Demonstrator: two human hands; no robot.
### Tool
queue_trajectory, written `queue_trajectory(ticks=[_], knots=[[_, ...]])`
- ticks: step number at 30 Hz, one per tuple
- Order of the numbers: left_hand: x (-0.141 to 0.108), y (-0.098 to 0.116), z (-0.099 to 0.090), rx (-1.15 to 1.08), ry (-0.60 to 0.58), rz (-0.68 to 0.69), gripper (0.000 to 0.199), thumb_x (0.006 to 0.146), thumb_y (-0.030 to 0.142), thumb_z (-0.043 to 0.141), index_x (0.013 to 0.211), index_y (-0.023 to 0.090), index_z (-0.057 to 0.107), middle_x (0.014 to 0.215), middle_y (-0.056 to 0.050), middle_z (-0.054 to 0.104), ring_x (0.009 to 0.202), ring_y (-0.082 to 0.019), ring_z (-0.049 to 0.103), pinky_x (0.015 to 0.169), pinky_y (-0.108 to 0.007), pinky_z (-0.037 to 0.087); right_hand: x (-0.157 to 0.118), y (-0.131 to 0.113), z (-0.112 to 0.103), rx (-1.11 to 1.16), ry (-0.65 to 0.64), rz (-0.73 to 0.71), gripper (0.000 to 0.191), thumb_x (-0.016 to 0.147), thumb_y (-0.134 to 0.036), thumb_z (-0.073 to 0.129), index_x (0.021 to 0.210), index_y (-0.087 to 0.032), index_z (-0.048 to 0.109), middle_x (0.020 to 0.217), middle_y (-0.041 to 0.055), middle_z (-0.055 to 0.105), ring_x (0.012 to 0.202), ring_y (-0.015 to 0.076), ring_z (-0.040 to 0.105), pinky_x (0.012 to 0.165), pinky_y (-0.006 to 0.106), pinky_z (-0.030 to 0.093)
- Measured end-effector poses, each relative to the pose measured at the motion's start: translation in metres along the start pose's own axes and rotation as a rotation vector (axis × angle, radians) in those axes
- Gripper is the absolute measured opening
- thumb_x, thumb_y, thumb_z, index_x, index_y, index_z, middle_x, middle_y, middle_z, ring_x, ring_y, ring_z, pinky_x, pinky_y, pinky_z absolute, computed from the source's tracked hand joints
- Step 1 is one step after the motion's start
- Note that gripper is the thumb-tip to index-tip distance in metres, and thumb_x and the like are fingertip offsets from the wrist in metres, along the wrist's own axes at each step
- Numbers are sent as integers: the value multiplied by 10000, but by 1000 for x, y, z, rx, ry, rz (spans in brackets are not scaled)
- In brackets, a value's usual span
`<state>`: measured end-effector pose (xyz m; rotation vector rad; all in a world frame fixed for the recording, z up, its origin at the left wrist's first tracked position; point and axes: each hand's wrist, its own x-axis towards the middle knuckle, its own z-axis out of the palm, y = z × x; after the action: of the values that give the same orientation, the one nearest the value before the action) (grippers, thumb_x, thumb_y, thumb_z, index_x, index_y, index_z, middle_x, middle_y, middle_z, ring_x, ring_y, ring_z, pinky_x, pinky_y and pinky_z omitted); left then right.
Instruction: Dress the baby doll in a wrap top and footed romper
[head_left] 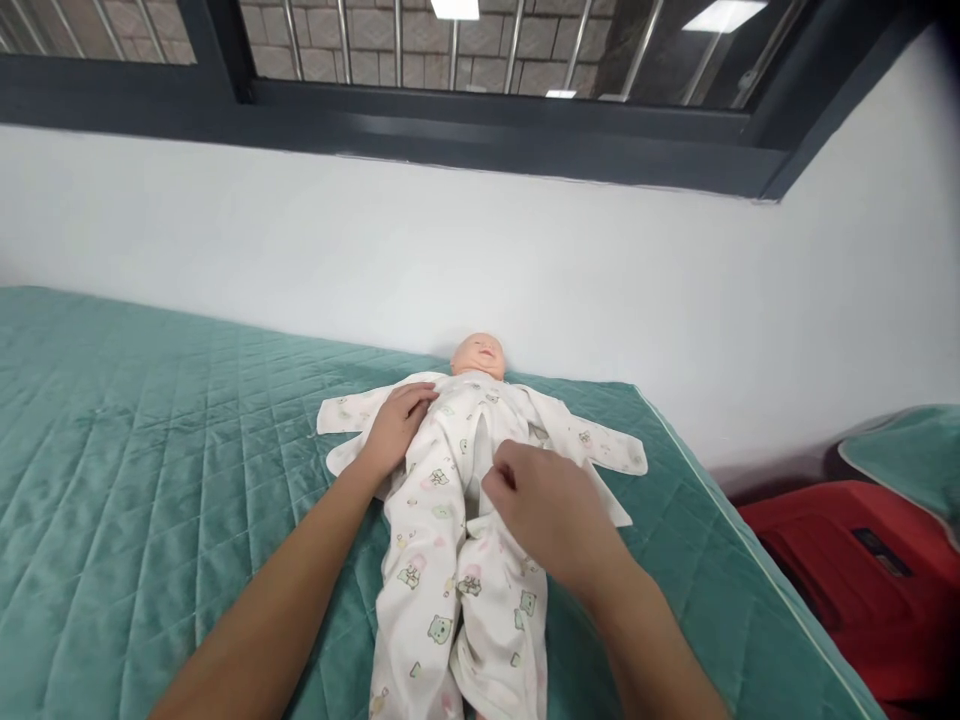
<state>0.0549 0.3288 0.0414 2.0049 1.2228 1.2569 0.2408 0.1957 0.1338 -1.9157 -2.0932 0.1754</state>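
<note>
A baby doll point(480, 355) lies on its back, its head close to the wall. It wears a white, bear-printed baby jacket point(611, 447), with the sleeves spread wide and the front flaps lying out to the sides. Matching baby trousers point(427, 530) cover the legs and reach high up the body, with a slit between the legs. My left hand point(397, 420) rests on the clothing at the doll's left-hand side as I see it, fingers stretched out. Over the trousers beside the slit, my right hand point(551, 510) is curled closed. Its fingertips are hidden, so what they grip cannot be made out.
A green quilted cover point(187, 450) lies under the doll, its edge running down on the right. Beyond that edge are a red plastic object point(847, 580) and more green cloth point(911, 450). The white wall point(375, 250) and a dark window frame point(487, 140) stand behind.
</note>
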Motion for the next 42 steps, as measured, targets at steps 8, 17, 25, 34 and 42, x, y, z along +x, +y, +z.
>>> queue_trajectory(ticks=[8,17,25,34,42], knots=[[0,1,0,-18,-6,-8,242,912,257,480,993,218,706,1239,-57,661,1199,-207,557,1114,-388,371,0,-3,-4,423,-98,-57,260,878,-292,467,630,-215,459,578,-25,516,546,123,441,490,258,271],[-2,3,-2,-107,11,-136,324,879,275,536,1187,227,628,1197,-65,667,1087,-211,606,982,-361,465,32,45,33,769,401,112,234,868,-403,527,756,-206,582,744,16,632,708,161,569,673,282,447],[0,11,-19,-121,-210,-254,176,836,284,542,916,194,671,994,-45,719,943,-214,648,877,-344,483,63,105,78,677,346,195,266,843,-454,566,903,-208,647,913,47,701,865,206,627,830,360,463],[-2,15,-28,-215,-307,-338,169,747,278,598,875,179,645,907,-34,703,787,-176,624,676,-279,470,66,118,81,763,187,192,280,822,-440,569,923,-187,635,880,38,683,815,190,605,748,331,454],[-6,16,-13,-8,-100,-360,88,740,187,540,741,182,628,807,-14,697,775,-176,619,704,-278,440,66,120,80,971,38,187,302,791,-441,635,953,-194,574,812,0,623,688,132,547,598,254,415]])
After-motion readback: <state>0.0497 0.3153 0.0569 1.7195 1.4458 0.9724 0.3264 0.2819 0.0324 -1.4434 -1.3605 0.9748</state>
